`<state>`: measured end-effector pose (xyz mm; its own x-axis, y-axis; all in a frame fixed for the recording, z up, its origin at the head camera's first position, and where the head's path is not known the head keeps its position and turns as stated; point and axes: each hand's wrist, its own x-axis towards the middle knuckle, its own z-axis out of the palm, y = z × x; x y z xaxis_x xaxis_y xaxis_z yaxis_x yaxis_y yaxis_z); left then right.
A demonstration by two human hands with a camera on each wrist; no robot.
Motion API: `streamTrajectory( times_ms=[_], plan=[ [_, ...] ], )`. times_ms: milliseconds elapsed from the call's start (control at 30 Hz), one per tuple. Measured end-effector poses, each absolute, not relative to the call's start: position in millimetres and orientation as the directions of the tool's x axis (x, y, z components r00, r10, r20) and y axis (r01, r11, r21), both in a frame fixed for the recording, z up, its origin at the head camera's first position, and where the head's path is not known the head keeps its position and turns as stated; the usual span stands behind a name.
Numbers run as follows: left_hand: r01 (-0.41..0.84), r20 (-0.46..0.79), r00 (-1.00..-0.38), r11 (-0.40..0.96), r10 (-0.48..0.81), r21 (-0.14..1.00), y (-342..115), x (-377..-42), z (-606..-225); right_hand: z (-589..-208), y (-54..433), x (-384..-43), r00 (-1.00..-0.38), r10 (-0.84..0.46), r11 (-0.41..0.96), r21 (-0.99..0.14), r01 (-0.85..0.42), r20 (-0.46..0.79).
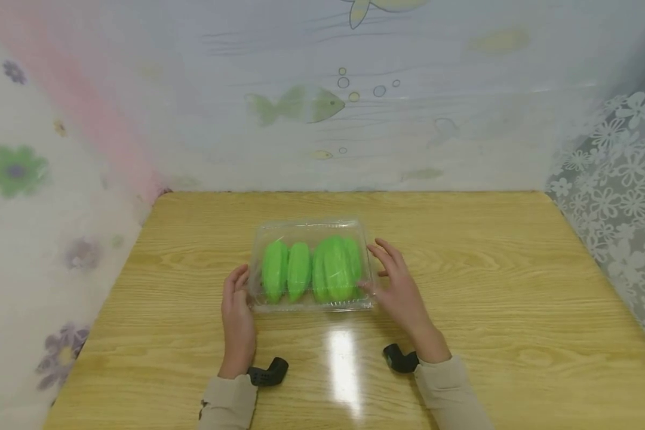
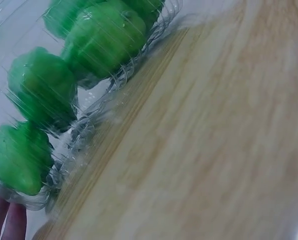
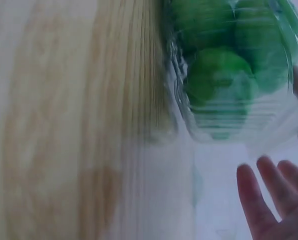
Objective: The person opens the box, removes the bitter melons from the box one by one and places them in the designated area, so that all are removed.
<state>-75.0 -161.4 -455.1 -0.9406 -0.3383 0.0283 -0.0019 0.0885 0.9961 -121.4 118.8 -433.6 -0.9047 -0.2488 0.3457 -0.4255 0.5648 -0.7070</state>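
A clear plastic clamshell box [image 1: 312, 226] with its lid down sits in the middle of the table. Through its walls show several long, ridged green fruits [image 1: 299, 270], some of them overlapping on the right side. My left hand [image 1: 237, 325] is at the box's left end, its fingertips right at the wall; in the left wrist view two fingers [image 2: 14, 222] show against that end. On the other side, my right hand [image 1: 403, 298] has its fingers spread and fairly straight, with the thumb at the right edge. The right wrist view shows those fingers [image 3: 251, 192] a little off the wall.
The wood-grain table [image 1: 516, 286] meets a pale wall sheet [image 1: 462, 131] with fish drawings at the back. Flowered sheets flank it on both sides. Each wrist wears a black camera mount [image 1: 269, 372]. A bright reflection lies on the table in front of the box.
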Motion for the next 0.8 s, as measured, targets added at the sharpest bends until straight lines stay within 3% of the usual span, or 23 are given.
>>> streamTrajectory(
  times_ms=[500, 633, 800],
  plan=[
    [0.009, 0.027, -0.949, 0.059, -0.313, 0.998, -163.7, -76.2, -453.7, -431.4, 124.0, -121.7, -0.869, -0.351, 0.662, -0.564, -0.494, 0.349],
    [0.016, 0.029, -0.974, 0.062, -0.225, 0.998, -167.7, -75.1, -454.4, -431.1, 125.1, -121.2, -0.863, -0.361, 0.657, -0.561, -0.504, 0.353],
    [0.025, 0.034, -0.998, 0.177, -0.051, 0.984, -175.4, -74.6, -453.4, -430.6, 126.0, -119.9, -0.869, -0.355, 0.668, -0.558, -0.493, 0.344]
  ],
)
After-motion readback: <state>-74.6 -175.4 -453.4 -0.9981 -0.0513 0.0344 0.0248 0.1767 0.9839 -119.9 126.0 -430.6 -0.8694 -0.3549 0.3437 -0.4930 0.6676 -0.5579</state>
